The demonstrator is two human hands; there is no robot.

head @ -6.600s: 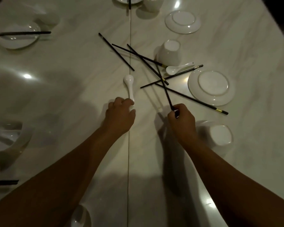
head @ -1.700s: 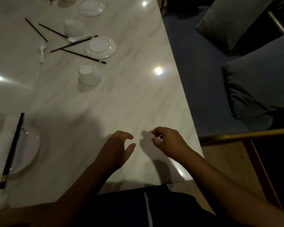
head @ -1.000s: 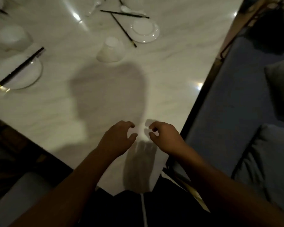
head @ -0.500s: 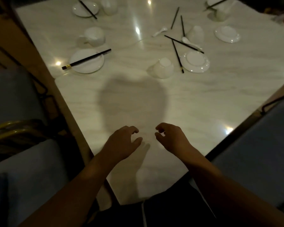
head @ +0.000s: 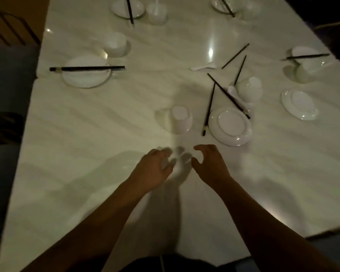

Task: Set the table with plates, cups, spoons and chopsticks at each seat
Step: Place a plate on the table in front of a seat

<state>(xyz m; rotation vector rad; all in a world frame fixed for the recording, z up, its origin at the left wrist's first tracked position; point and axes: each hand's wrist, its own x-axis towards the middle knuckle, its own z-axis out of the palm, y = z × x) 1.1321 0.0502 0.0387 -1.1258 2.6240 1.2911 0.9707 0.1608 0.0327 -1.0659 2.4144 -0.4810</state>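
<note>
My left hand [head: 154,169] and my right hand [head: 209,164] hover over the white marble table [head: 86,154], fingers loosely curled, holding nothing. Just beyond them an upturned white cup [head: 180,119] lies beside a white plate [head: 231,125]. Black chopsticks [head: 209,108] lie scattered past the plate, near a second tipped cup [head: 250,91] and a white spoon [head: 203,67]. Another bare plate [head: 299,104] sits to the right. At the left, a plate [head: 85,75] carries a pair of chopsticks [head: 86,68], with a cup [head: 116,44] behind it.
Set places stand at the far left [head: 129,7], the far right [head: 224,4] and the right edge [head: 306,55]. A chair [head: 8,32] and dark blue cushions [head: 4,79] line the table's left side. The table's near edge runs just below my forearms.
My view has swung round the table corner and moved closer to the middle. Both hands stay empty and have come nearer the upturned cup and plate.
</note>
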